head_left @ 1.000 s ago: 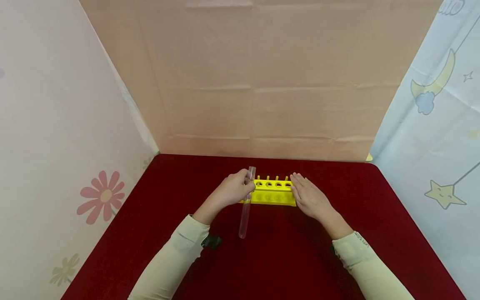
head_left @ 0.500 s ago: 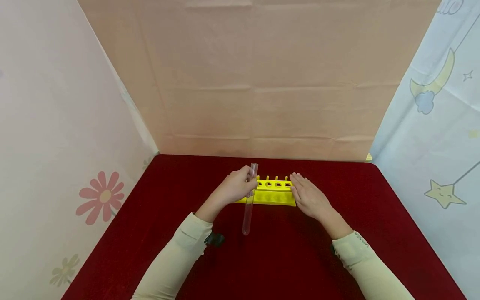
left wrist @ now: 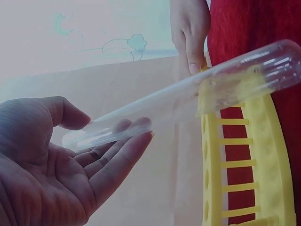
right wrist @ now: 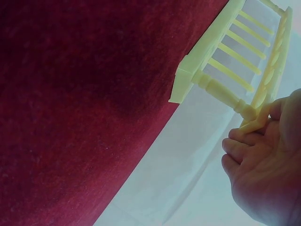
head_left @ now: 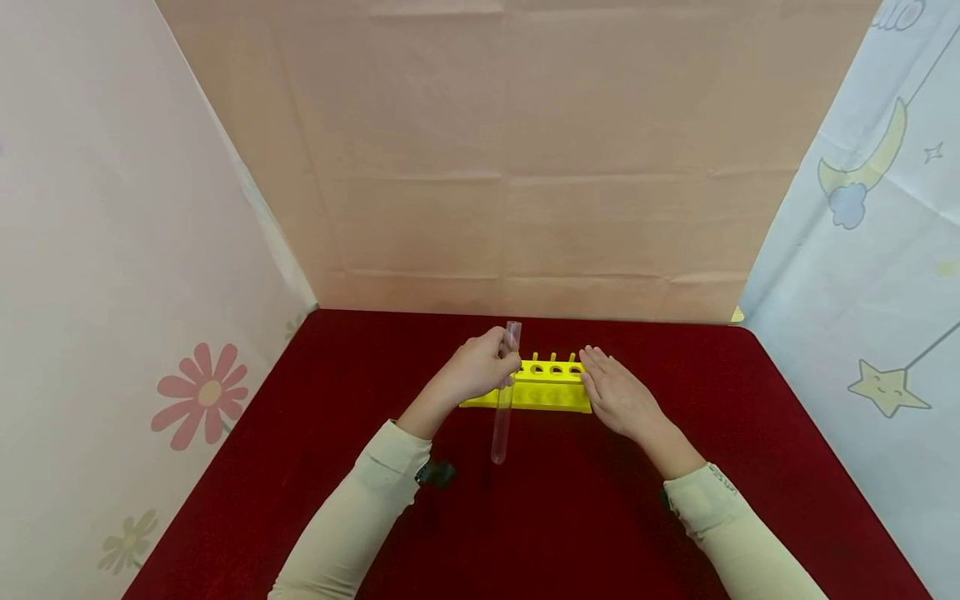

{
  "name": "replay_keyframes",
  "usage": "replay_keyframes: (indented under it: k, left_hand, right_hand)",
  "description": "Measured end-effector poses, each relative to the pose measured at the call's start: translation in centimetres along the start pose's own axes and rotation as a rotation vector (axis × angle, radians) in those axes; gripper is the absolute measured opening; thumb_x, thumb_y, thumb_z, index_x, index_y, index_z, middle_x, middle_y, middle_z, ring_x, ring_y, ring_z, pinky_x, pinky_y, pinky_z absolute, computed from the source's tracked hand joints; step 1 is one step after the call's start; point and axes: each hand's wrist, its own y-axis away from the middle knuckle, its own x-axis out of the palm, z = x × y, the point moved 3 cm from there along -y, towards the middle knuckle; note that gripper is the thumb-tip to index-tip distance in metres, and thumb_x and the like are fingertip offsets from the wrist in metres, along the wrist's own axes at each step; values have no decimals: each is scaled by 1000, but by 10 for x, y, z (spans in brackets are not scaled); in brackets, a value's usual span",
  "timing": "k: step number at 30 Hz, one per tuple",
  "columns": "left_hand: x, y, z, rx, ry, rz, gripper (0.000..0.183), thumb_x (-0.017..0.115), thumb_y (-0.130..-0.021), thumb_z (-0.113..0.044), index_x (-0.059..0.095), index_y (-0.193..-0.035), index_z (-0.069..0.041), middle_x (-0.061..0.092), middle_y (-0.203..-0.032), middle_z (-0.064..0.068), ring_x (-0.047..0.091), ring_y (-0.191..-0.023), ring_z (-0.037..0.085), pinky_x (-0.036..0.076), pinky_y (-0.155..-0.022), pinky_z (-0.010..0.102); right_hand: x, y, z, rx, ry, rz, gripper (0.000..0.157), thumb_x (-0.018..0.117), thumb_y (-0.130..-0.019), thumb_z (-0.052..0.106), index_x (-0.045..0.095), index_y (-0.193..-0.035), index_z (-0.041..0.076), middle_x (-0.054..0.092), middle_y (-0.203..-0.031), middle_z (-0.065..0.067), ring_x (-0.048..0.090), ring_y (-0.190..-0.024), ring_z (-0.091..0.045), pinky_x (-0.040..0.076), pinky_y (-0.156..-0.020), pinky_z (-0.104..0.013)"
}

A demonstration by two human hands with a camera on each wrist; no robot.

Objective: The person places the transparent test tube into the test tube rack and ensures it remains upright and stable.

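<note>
"Head view, middle of the frame: what had changed?"

"Over the last second the left hand [head_left: 480,367] had shifted rightward and slightly up the frame, bringing the clear test tube [head_left: 502,429] along. One more peg of the yellow rack [head_left: 551,393] had vanished behind them, while its base showed further out on the left."

"How was the tube held?"

"Pinched between the thumb and fingers. Its upper end stuck up past them, just above the frame's centre; the lower end hung in front of the rack, lower in the frame. Whether glass touched plastic, I couldn't tell."

"And the right hand [head_left: 621,396]?"

"It hadn't stirred. Right of centre, it gripped the rack's right end, thumb on the near side, fingers beyond. The right wrist view showed them at that end too, towards the right edge of the frame."

"So what did the shift mean for the work?"

"To my mind, the tube was still being positioned, seated in none of the holes, and the steady grip was there to keep the rack from sliding on the red counter [head_left: 570,517]."
</note>
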Motion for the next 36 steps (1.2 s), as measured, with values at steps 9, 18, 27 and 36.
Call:
replay_keyframes:
  k: [9,18,27,36]
  left_hand:
    - [1,-2,-8,23,-16,-13,20,55,-101,-19,54,-117,-7,66,-89,6,68,-74,18,55,-65,28]
    - [2,-2,-16,17,-36,-9,23,55,-101,-20,53,-120,-7,69,-95,8,62,-71,16,49,-59,27]
    - [6,-6,-19,27,-35,-18,20,56,-101,-20,54,-117,-7,70,-99,13,63,-70,16,50,-59,27]
    - [8,-8,-21,26,-33,-13,19,56,-101,-20,54,-116,-8,70,-96,9,65,-71,16,54,-63,28]
  right_hand:
    - [-1,1,1,7,-7,8,51,36,-110,20,35,-151,-10,35,-157,-27,30,-148,-41,25,-120,-54]
    - [-2,1,2,14,-9,9,51,37,-110,20,35,-151,-10,34,-158,-27,30,-148,-41,25,-120,-54]
    - [-2,1,3,18,-12,10,51,37,-110,20,35,-151,-9,35,-158,-27,30,-148,-40,25,-120,-54]
    - [-1,0,3,30,-9,13,51,37,-110,20,36,-151,-9,36,-157,-27,31,-148,-40,25,-120,-54]
